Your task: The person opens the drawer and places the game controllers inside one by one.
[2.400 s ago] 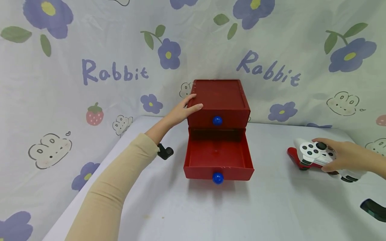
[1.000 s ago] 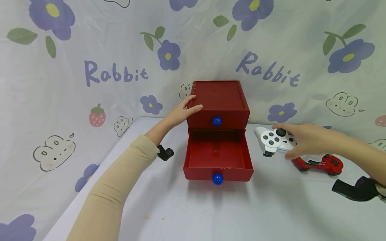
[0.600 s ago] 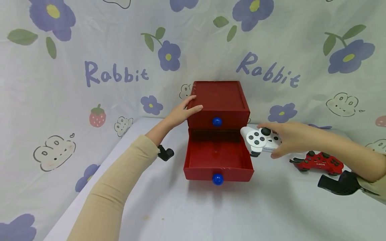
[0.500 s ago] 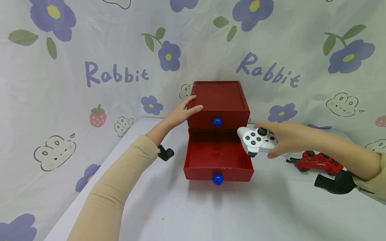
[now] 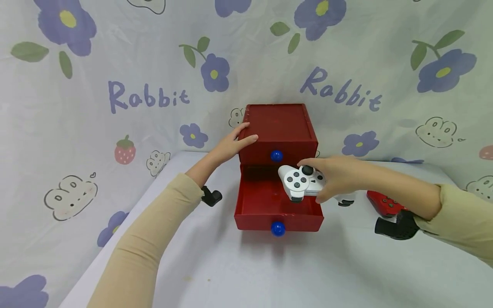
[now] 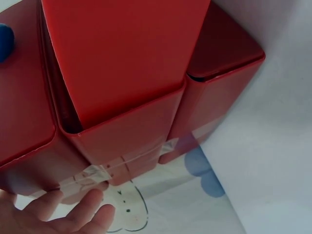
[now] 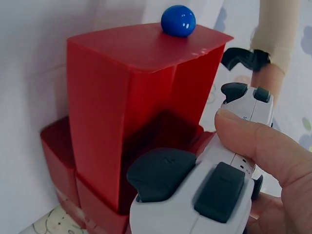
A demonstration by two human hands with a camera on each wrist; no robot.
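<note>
In the head view a red drawer cabinet [image 5: 278, 122] with blue round knobs stands at the middle of the table. A lower drawer [image 5: 257, 222] is pulled out and nothing shows inside it. My left hand [image 5: 228, 147] rests on the cabinet's upper left edge with loosely spread fingers. With thumb and fingers my right hand [image 5: 340, 173] grips a white game controller [image 5: 301, 185] above the right part of the pulled-out drawer. In the right wrist view the controller's dark triggers [image 7: 161, 174] face the camera, and the drawer lies behind it.
A red game controller [image 5: 385, 204] lies on the white table [image 5: 292, 273] to the right, partly hidden by the right forearm. Behind the cabinet hangs a cloth [image 5: 262, 55] with flowers and rabbits. Another red tier [image 6: 222, 48] shows beneath the pulled-out drawer in the left wrist view.
My right hand has lifted the white controller off the red one and carried it left until it is over the drawer. The left hand has stayed on the cabinet.
</note>
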